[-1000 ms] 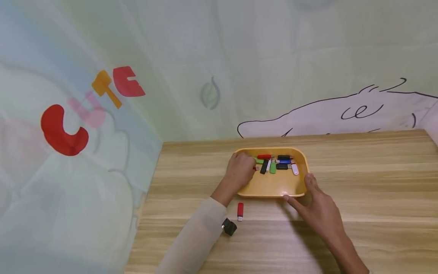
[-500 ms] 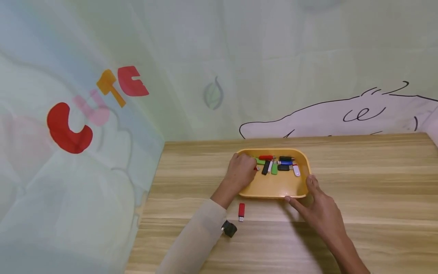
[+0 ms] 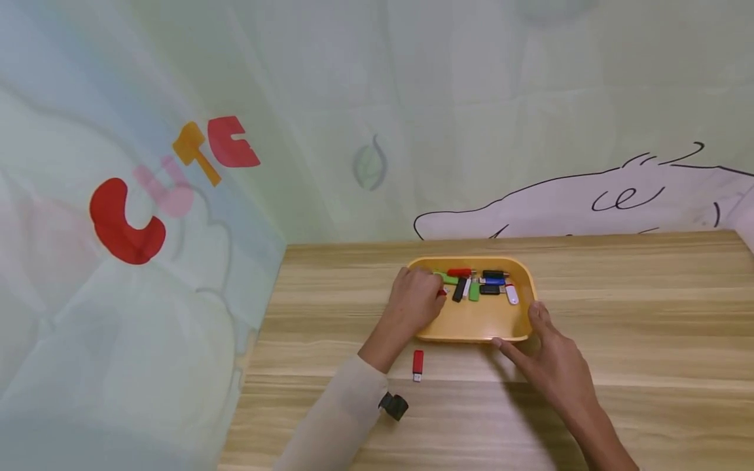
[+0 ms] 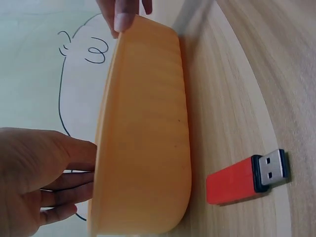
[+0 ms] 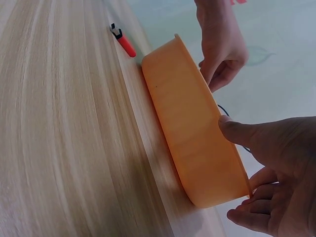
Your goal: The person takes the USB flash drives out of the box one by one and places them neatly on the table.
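Observation:
A shallow orange plastic tray stands on the wooden table, with several USB sticks lying in its back half. My left hand reaches over the tray's left side, fingers curled down around a red USB stick. Only that stick's end shows; the hand covers the rest. At the front right corner my right hand grips the tray, thumb on the front rim and fingers along the right side. In the right wrist view its thumb presses the rim. Green, black, blue and white sticks lie close together.
Another red USB stick lies on the table in front of the tray, its metal plug toward me. A small black object shows beside my left sleeve. A printed cloth backdrop rises behind and left of the table.
My left hand has turned slightly inside the tray, and the red stick's plug tilts a little more upward. The right hand keeps its grip on the tray. The head view has shifted slightly.

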Demonstrator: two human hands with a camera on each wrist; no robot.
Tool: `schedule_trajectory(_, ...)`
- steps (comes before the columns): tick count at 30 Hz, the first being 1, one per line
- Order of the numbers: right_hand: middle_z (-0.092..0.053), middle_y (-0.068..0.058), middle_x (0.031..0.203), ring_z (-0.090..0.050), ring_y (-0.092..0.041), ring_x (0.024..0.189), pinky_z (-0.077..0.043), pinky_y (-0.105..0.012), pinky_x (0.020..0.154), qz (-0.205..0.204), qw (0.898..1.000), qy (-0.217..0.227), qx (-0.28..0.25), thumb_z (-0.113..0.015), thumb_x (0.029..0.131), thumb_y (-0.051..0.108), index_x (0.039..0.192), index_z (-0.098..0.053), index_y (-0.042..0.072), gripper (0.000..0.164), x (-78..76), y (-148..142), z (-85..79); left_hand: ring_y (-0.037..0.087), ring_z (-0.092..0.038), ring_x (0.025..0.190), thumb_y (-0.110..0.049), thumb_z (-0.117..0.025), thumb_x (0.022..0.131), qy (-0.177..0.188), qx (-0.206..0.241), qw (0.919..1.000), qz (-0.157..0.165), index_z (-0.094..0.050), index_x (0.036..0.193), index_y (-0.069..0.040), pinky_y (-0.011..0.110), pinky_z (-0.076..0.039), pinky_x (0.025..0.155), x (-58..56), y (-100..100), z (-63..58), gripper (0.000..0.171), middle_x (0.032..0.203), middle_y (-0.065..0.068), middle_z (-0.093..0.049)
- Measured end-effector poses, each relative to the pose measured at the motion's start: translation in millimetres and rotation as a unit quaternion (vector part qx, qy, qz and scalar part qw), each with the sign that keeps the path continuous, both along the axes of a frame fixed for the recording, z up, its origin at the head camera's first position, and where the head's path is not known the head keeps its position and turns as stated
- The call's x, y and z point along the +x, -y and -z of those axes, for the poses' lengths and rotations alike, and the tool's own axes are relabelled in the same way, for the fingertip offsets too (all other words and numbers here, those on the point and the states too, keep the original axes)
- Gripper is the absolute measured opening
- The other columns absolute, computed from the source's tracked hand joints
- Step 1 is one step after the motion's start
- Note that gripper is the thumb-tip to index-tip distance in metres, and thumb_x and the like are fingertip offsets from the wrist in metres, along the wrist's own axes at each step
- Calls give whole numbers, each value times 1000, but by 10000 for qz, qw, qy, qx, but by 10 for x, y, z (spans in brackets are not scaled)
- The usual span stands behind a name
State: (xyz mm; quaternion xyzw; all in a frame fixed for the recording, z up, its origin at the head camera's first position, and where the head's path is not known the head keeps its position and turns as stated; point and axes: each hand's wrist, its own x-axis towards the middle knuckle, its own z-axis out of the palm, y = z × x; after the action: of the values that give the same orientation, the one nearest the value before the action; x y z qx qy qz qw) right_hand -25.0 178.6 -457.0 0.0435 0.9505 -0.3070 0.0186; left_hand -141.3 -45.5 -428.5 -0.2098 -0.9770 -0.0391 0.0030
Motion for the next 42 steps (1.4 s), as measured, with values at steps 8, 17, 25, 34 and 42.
schedule_trajectory(8,-27,-31,166,-47,-65,133,-50,-71,94,40,10000,-8,76,-75,91,64,164,-27,-1,109,-1,-14,-2,13,-56,74,-30,-80,96,-187,279,9994,-81,-83,92,-17,30,-41,72,132,26,-92,14,73,-5,-64)
schedule_trajectory(17,-28,-32,165,-45,-65,134,-49,-72,95,72,9999,-62,63,-76,91,64,163,-27,-2,110,4,-18,8,13,-59,76,-33,-87,90,-285,661,9968,-359,-81,89,-15,27,-40,71,312,43,-172,18,76,-5,-68)
schedule_trajectory(25,-29,-32,165,-46,-65,134,-49,-72,95,46,9999,-117,46,-75,92,63,163,-29,-3,107,11,2,-19,13,-60,74,-32,-87,89,-278,874,9943,-545,-82,87,-15,28,-45,72,411,88,-222,17,75,-5,-70)
schedule_trajectory(34,-28,-32,166,-46,-65,135,-49,-72,95,42,10000,-74,50,-74,92,63,164,-28,-2,107,14,6,-19,11,-53,69,-31,-87,89,-185,1108,9904,-805,-82,88,-14,26,-41,68,552,159,-250,17,72,-5,-68)
schedule_trajectory(42,-29,-33,165,-45,-63,138,-48,-72,98,-25,9999,-170,4,-74,93,63,163,-30,-4,106,17,5,-20,11,-53,69,-30,-89,87,-129,1415,9834,-1126,-82,89,-14,26,-44,70,737,222,-236,18,77,-4,-74)
